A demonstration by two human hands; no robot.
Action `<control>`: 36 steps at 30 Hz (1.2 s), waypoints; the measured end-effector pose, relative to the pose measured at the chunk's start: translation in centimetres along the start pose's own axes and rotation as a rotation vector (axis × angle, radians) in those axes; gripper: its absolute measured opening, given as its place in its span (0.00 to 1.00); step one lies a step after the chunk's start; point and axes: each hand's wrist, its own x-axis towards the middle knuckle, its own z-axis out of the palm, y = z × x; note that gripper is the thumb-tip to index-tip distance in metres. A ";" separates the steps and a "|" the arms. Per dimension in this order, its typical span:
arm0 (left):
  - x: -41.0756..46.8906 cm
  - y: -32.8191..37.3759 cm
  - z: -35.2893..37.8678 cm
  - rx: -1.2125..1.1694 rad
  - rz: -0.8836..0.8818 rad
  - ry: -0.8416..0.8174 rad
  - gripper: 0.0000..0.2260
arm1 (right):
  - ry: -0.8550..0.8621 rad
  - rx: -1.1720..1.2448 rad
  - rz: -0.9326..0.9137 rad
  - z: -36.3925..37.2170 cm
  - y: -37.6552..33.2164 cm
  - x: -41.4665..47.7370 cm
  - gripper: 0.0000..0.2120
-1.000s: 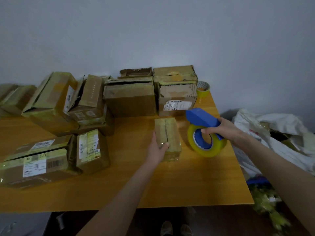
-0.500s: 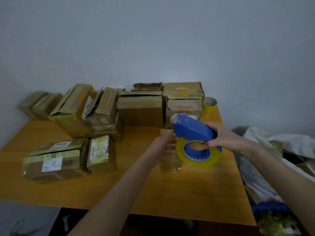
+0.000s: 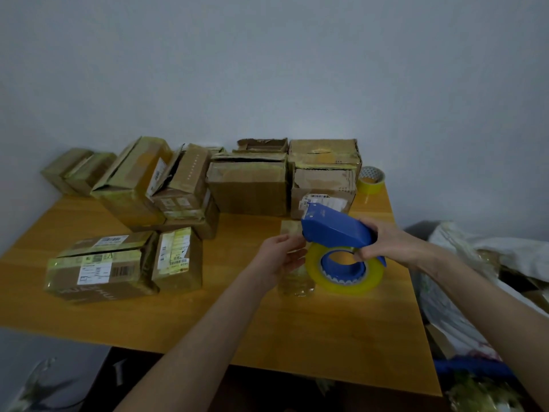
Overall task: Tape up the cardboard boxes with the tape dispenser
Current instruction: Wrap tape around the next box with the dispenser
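Blue tape dispenser (image 3: 335, 230) in right hand (image 3: 386, 243) points up-left.

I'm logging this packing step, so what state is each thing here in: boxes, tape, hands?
Blue plastic tape dispenser: lifted off the table, yellowish roll loaded.
Right hand: gripping the dispenser's handle.
Left hand: open, fingers at the dispenser's front end.
Small taped cardboard box: on the wooden table, partly hidden behind the hands.
Spare yellow tape roll: resting at the table's far corner.
Torn-topped cardboard box: open.

Both arms reach forward; left hand (image 3: 277, 257) half open, right hand (image 3: 386, 243) fingers curled.
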 end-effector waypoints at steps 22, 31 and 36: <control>0.7 -0.3 -0.9 0.073 -0.176 -0.009 0.04 | -0.093 -0.213 -0.002 -0.2 -0.4 0.2 0.33; 0.5 -0.3 -1.5 0.096 -0.116 -0.063 0.10 | -0.057 -0.212 -0.009 0.0 -0.1 -0.1 0.29; 0.3 -0.5 -0.8 -0.001 -0.143 -0.038 0.10 | -0.055 -0.168 0.000 0.6 -0.1 0.0 0.34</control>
